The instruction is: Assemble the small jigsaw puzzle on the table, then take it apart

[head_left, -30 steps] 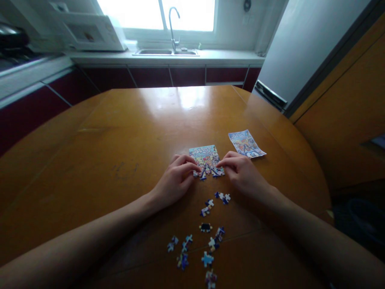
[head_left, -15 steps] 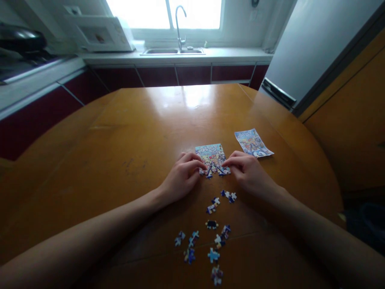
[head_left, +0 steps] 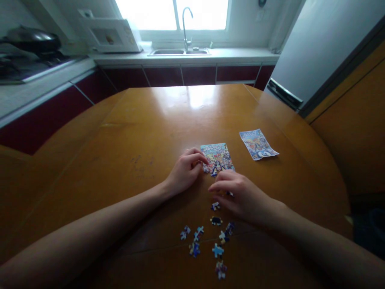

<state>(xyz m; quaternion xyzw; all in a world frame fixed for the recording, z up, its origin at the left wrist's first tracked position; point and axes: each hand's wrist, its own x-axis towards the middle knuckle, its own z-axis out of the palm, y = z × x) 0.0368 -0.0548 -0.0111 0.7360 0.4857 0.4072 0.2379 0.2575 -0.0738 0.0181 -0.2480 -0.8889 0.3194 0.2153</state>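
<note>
Kitchen: bright window (head_left: pixel 201 14), washed out and cut by the top edge, above a sink (head_left: pixel 166 52); fridge (head_left: pixel 315 44) cropped at upper right, dark pan (head_left: pixel 34 39) soft at upper left.
Hidden puzzle edges: assembled puzzle (head_left: pixel 215 153) lies on the wooden table (head_left: pixel 135 132) in front of the person; the left fingers cover part of its left side and the right hand part of its lower edge; its small print is too fine to read.
Under the right hand: one loose piece (head_left: pixel 229 194) shows only partly between the fingers; whether others lie beneath is not visible.
Right hand (head_left: pixel 240 194): thumb and fingers parted, hovering or resting low, which I cannot tell; no piece is clearly in its grasp.
Left hand (head_left: pixel 188 168): fingers loosely bent, tips at the puzzle's left edge; whether they pinch it, I cannot tell.
Since half a second ago: the right hand has left the puzzle's right edge and come back toward the person; the left hand stays put.
Picture sheet (head_left: pixel 258 144): right of the puzzle, apart from it.
Nearer pieces: a black piece (head_left: pixel 216 220), a light-blue piece (head_left: pixel 217 250) and others, scattered toward the person.
In the way: the right hand, between puzzle and nearer pieces.
</note>
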